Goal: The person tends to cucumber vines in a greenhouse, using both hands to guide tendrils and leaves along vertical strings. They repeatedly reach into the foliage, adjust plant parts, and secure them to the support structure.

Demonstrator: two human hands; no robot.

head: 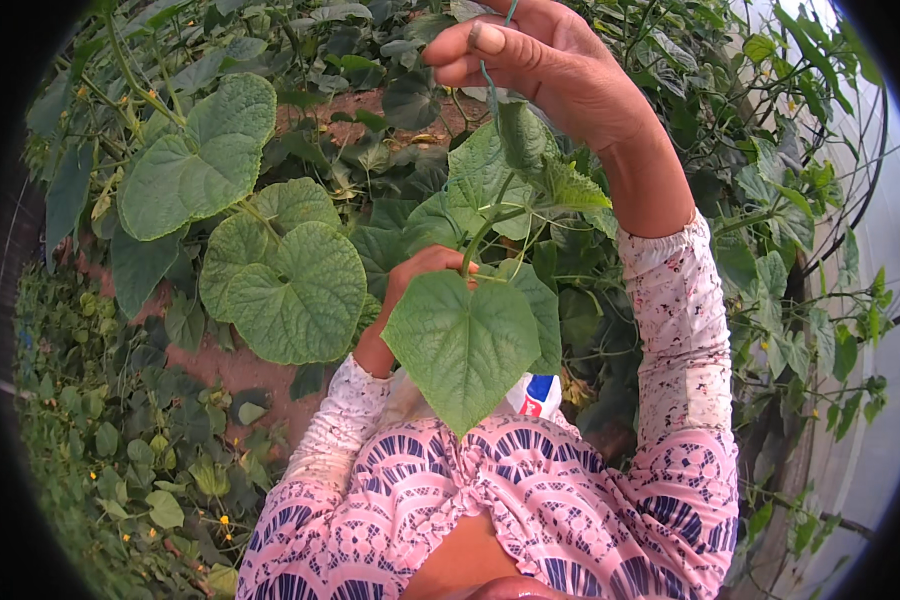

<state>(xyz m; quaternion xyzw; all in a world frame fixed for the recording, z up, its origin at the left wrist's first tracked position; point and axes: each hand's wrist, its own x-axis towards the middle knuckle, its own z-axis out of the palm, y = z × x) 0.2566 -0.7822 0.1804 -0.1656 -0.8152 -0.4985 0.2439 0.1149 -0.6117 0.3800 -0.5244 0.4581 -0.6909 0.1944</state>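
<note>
My right hand (544, 64) is raised at the top of the view, with a thin green twine (489, 79) pinched between thumb and fingers. Down from it, the twine runs to a young cucumber-like vine and its curled upper leaf (525, 139). Lower and to the left, my left hand (424, 266) grips the vine's stem (484, 234). A broad heart-shaped leaf (461, 349) hangs in front of my chest and hides part of that hand. Small tendrils (529, 240) spread from the stem beside the fingers.
Large leaves (296, 292) of neighbouring vines stand close on the left. Reddish soil (229, 375) shows between the rows. On the right, pale plastic sheeting (870, 420) rises behind more vines. A white bag (544, 394) with printing hangs at my waist.
</note>
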